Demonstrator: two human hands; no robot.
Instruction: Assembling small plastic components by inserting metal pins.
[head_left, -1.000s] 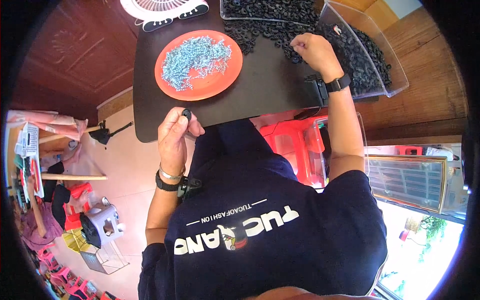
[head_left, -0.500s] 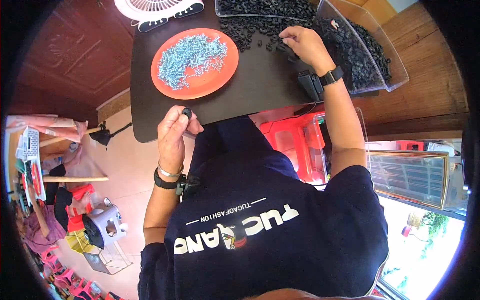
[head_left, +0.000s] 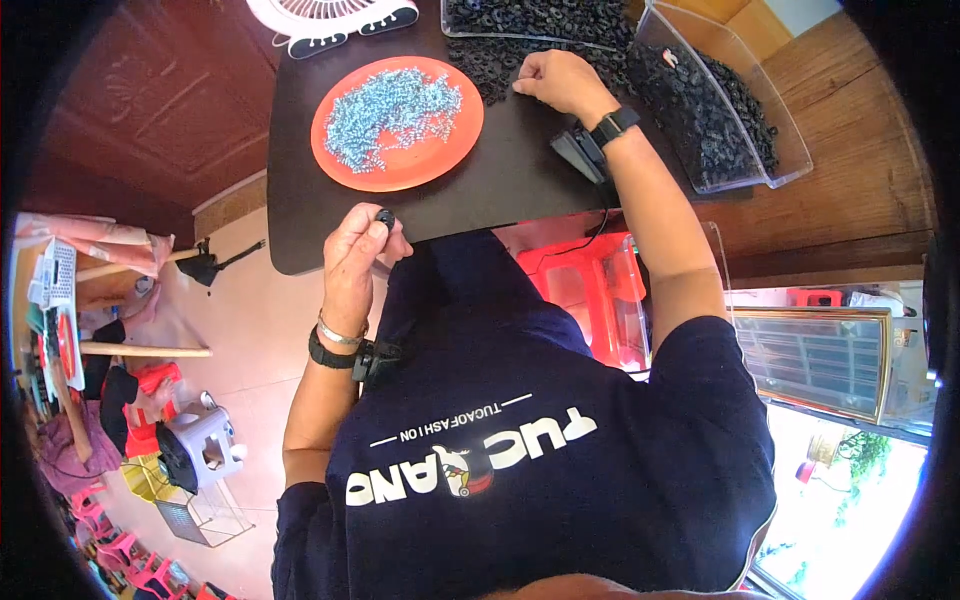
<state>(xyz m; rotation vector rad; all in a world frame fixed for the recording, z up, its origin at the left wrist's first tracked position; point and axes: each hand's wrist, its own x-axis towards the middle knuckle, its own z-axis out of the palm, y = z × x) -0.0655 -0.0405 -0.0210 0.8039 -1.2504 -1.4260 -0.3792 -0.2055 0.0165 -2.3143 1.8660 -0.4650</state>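
Observation:
Near the table's front edge, my left hand (head_left: 355, 248) is closed around a small round black plastic part (head_left: 386, 216), which sticks out between thumb and forefinger. My right hand (head_left: 562, 82) is at the left side of a loose pile of small black parts (head_left: 490, 66), low over the dark table (head_left: 490, 180). Its thumb and fingers are pinched together; whatever they may hold is too small to make out. Left of it lies an orange-red plate (head_left: 420, 165) bearing a heap of small silvery-blue coiled springs (head_left: 385, 105).
Clear plastic bins of black parts stand at the back (head_left: 540, 35) and right (head_left: 785, 170). A white fan (head_left: 325, 15) is at the back left. Beside my right wrist lies a dark device (head_left: 580, 155) with a cable. Red stools (head_left: 570, 290) sit under the table; another person's limbs show far left.
My right hand has moved left along the near edge of the black parts, its fingers still pinched. The dark device by that wrist has shifted left too. My left hand keeps its black part.

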